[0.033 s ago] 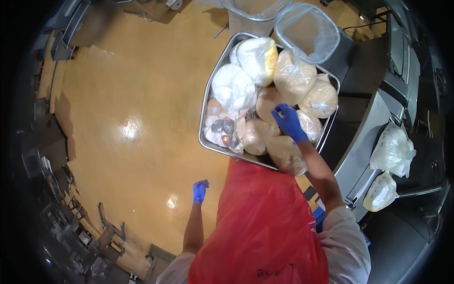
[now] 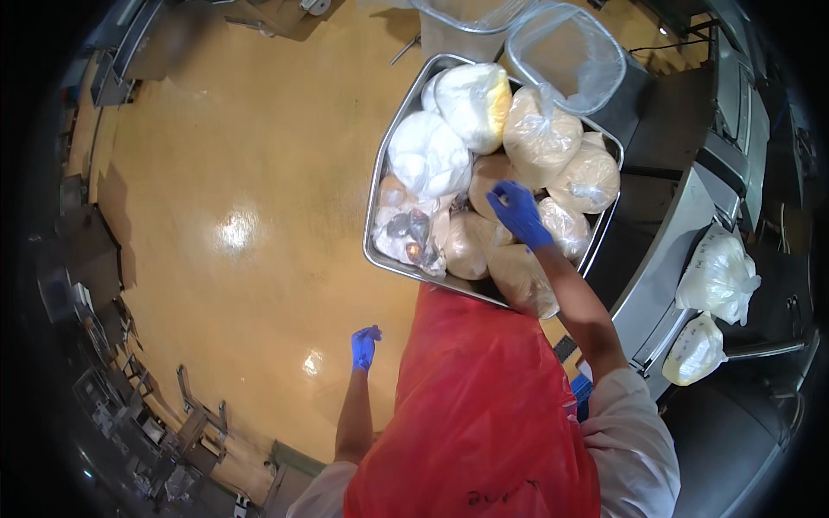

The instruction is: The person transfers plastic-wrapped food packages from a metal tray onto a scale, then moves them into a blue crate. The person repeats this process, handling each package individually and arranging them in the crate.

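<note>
The right hand [image 2: 520, 216] is poised, fingers curled, over a tan bag [image 2: 489, 176] in the middle of the metal tray [image 2: 399, 270], though whether anything is grasped cannot be told, while white bags [image 2: 429, 155] are gathered far left and the left hand [image 2: 364, 347] is held near left, loosely unclenched, above the floor [image 2: 216, 328].

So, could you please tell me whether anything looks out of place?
No spill is visible. The only slight oddity is two white bags at right, lying apart from the filled bags in the metal tray.
</note>
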Demonstrator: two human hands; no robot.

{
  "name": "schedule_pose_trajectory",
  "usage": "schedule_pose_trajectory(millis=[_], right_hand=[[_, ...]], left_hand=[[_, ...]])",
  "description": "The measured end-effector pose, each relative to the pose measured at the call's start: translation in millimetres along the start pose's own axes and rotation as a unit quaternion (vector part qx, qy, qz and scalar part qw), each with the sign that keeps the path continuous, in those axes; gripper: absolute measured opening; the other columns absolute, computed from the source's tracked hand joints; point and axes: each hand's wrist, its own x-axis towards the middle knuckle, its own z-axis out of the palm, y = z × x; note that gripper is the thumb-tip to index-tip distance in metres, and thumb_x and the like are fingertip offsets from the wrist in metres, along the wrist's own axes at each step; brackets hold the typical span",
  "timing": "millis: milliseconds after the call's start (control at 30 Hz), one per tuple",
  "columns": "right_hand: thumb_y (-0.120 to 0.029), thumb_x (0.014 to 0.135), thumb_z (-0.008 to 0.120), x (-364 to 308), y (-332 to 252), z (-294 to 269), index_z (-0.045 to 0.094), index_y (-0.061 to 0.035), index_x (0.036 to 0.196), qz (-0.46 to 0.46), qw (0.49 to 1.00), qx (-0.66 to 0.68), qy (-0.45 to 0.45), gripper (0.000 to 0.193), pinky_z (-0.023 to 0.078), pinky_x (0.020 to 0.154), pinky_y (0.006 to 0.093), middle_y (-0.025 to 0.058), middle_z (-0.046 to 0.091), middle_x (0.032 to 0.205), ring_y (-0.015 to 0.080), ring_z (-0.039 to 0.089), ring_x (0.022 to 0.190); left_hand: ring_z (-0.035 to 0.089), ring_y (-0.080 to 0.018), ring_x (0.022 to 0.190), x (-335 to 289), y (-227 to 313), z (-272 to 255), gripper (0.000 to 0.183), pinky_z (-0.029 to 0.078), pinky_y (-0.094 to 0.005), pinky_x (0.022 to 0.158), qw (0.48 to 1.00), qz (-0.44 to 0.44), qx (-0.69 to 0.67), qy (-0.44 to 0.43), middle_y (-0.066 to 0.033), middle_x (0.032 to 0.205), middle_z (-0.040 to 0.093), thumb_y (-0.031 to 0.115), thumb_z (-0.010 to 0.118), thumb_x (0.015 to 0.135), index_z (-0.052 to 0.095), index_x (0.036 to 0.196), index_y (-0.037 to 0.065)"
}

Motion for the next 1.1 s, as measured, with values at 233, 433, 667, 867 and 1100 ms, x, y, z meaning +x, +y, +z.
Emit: schedule_pose_trajectory(millis=[233,433,667,867,1100], right_hand=[[-0.033,0.074,0.067,99,-39,189,0.057,-0.007,0.099,-0.024,0.959,-0.271,0.082,0.038,0.043,0.083,0.0445,0.0144,0.06,0.101,0.0291,0.058,0.094],[-0.016,0.071,0.059,132,-25,242,0.061,-0.0134,0.067,0.104,0.987,-0.12,0.039,0.005,0.044,0.066,0.043,0.0084,0.061,0.073,0.0276,0.059,0.071],[-0.015,0.078,0.062,77,14,220,0.061,-0.0045,0.071,0.102,0.93,0.352,-0.024,0.012,0.046,0.059,0.0316,0.0049,0.06,0.07,0.0152,0.056,0.062],[-0.031,0.078,0.07,-23,-16,125,0.066,-0.0058,0.099,0.22,0.961,0.144,0.089,0.033,0.047,0.076,0.0319,0.0111,0.063,0.095,0.0209,0.057,0.092],[-0.027,0.078,0.075,-156,-41,-139,0.066,-0.0039,0.084,0.287,0.949,0.123,0.05,0.026,0.048,0.067,0.0309,0.0076,0.063,0.08,0.0158,0.059,0.077]], left_hand=[[0.063,-0.0144,0.083,-18,-42,-17,0.025,0.048,-0.0274,0.08,0.998,-0.054,-0.013,0.023,-0.0104,0.089,0.07,0.019,0.058,0.09,0.069,0.093,-0.003],[0.058,-0.0122,0.076,-45,-58,-22,0.024,0.044,-0.0251,0.073,0.992,-0.098,-0.043,0.068,-0.0068,0.083,0.067,0.017,0.054,0.091,0.069,0.094,-0.001],[0.056,-0.0104,0.076,-21,-39,-8,0.028,0.042,-0.023,0.071,0.999,-0.011,-0.047,0.008,-0.0039,0.086,0.066,0.026,0.052,0.094,0.069,0.097,0.004],[0.055,-0.0119,0.081,50,65,67,0.033,0.043,-0.0243,0.074,0.993,0.031,-0.074,-0.085,-0.0043,0.094,0.063,0.031,0.051,0.095,0.064,0.109,0.004],[0.056,-0.0288,0.104,9,147,304,0.046,0.047,-0.0408,0.091,0.834,-0.076,-0.346,-0.424,-0.0137,0.115,0.058,0.036,0.029,0.102,0.048,0.127,0.002]])
